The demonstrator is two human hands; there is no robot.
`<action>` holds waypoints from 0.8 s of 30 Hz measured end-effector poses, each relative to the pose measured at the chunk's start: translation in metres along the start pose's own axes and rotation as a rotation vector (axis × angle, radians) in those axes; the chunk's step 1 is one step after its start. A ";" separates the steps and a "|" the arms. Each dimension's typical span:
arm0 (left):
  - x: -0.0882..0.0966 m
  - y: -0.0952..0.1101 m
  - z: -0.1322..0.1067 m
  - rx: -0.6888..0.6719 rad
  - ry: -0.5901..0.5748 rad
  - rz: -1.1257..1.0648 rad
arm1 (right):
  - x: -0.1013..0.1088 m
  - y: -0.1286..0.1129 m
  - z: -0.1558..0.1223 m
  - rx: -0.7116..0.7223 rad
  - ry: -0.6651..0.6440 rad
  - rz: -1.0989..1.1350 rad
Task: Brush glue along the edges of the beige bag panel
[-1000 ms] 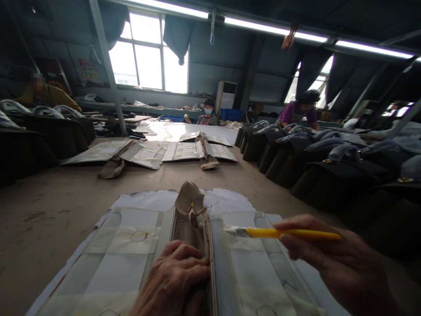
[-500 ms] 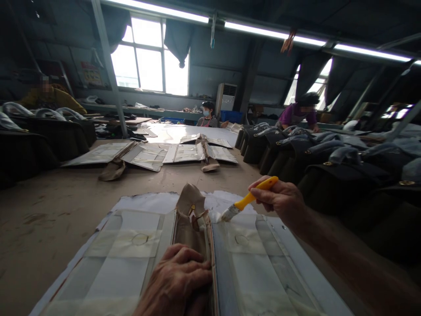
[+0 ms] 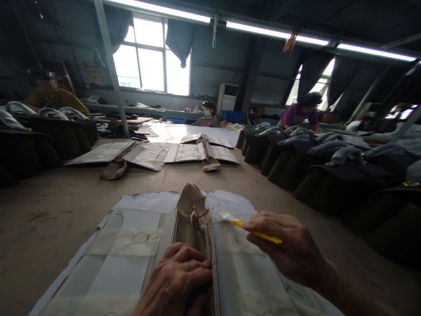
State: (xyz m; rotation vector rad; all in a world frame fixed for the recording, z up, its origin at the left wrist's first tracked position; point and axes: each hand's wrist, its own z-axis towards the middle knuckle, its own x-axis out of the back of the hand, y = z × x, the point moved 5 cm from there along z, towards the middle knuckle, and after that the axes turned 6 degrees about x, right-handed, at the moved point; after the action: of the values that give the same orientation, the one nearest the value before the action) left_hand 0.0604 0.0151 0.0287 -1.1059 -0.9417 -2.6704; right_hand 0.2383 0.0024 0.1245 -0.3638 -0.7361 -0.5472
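Observation:
Spread before me is an unfinished bag piece: pale flat panels point(image 3: 98, 267) on either side of a tan folded middle section point(image 3: 189, 230) with a zipper pull. My left hand point(image 3: 180, 274) lies over that middle section, fingers bent together round its edge, their tips partly hidden. In my right hand point(image 3: 286, 241) is a small paintbrush point(image 3: 235, 222) with a yellow handle. Its whitish bristles touch the upper edge of the right panel, close beside the tan section. White sheet material point(image 3: 237, 202) with a ragged rim lies beneath the piece.
Similar panel pieces point(image 3: 144, 153) lie farther up the brown table point(image 3: 154, 182). Dark bags point(image 3: 329, 184) with wrapped handles line the right side, and more dark bags point(image 3: 62, 131) stand at left. Co-workers sit beyond: one masked person point(image 3: 207, 118) at centre, others at both sides.
My right hand has come down and turned, so the brush handle now points down to the right instead of up. The bristles stay near the same edge. My left hand has hardly moved.

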 end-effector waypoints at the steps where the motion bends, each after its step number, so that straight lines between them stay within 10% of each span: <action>1: 0.000 0.000 0.000 -0.003 0.001 0.004 | 0.000 -0.004 0.000 0.035 -0.020 0.010; 13: 0.002 0.000 0.003 0.010 0.028 -0.015 | 0.022 0.024 -0.018 -0.277 0.142 -0.012; 24: 0.009 0.010 0.005 0.033 -0.011 0.020 | 0.007 0.002 -0.007 -0.060 0.139 -0.060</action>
State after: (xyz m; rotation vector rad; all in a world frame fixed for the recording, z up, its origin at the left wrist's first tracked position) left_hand 0.0603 0.0117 0.0421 -1.1178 -0.9668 -2.6260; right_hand 0.2474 -0.0020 0.1250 -0.3562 -0.5991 -0.6455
